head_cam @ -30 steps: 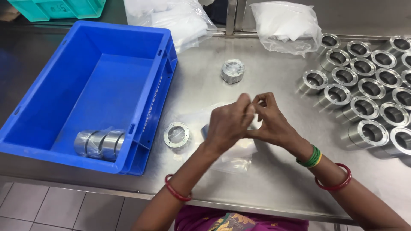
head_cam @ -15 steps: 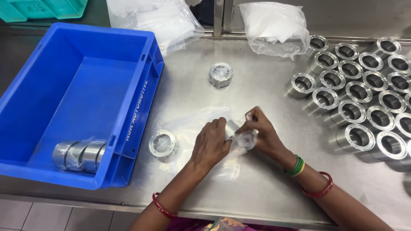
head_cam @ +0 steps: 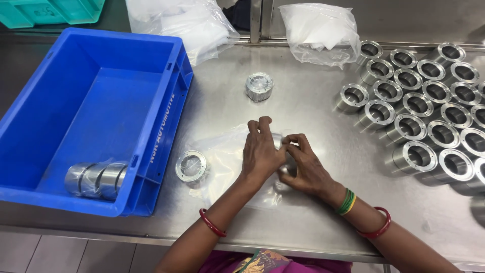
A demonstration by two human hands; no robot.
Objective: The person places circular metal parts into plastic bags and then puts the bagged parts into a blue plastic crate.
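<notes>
Both hands work over a clear plastic bag (head_cam: 227,162) lying flat on the stainless steel table (head_cam: 313,222), near its front edge. The left hand (head_cam: 260,151) rests palm down on the bag with its fingers bent and raised at the tips; the right hand (head_cam: 303,169) meets it from the right, thumb and forefinger pressed together on the film where the two hands touch. Whether anything lies between the fingers besides the film cannot be told; the hands cover that spot. A flanged metal ring (head_cam: 191,166) lies flat just left of the bag, between it and the blue plastic crate (head_cam: 45,131). Inside the crate, at its front left corner, lie bagged metal sleeves (head_cam: 96,179) on their sides. A wrapped metal part (head_cam: 259,86) stands alone farther back on the table, well apart from the hands. To the right, rows of bare metal sleeves (head_cam: 429,111) stand upright, close together. Two bundles of white plastic bags (head_cam: 318,30) rest along the back edge. Red bangles sit on both wrists, with green and yellow ones on the right.
</notes>
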